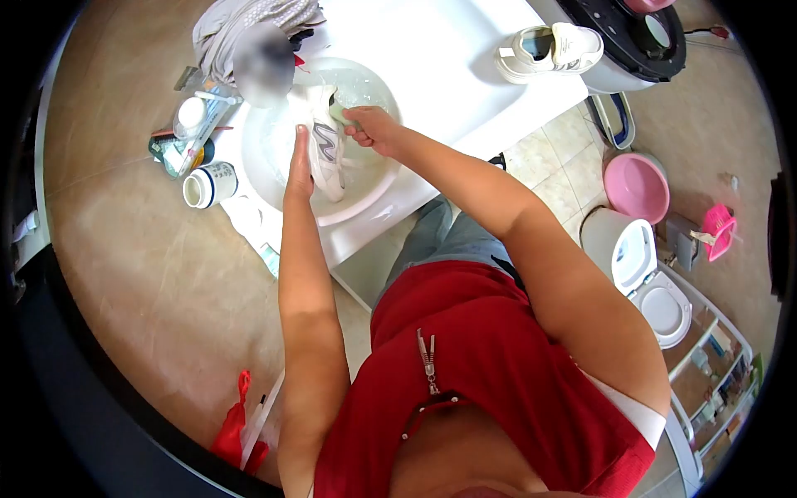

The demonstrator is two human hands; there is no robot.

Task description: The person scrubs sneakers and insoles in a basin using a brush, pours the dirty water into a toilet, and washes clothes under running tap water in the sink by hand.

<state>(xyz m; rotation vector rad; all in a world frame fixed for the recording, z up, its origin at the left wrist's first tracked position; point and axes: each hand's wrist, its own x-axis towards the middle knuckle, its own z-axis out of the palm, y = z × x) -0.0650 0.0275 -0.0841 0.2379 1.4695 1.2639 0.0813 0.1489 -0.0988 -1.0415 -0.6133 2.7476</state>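
A white sneaker with a grey zigzag mark on its side is held upright over a basin with clear water in it. My left hand grips the sneaker along its left side, thumb pointing up. Between the fingers of my right hand is a smooth pale green object, its far end pressed against the shoe's opening. What kind of object it is does not show clearly. Another white sneaker lies on the white counter, off to the right.
Left of the basin stand a white jar and a cup of toiletries. Grey cloth is bundled behind. To the right are a pink tub, a toilet, a wire rack and a black-topped machine.
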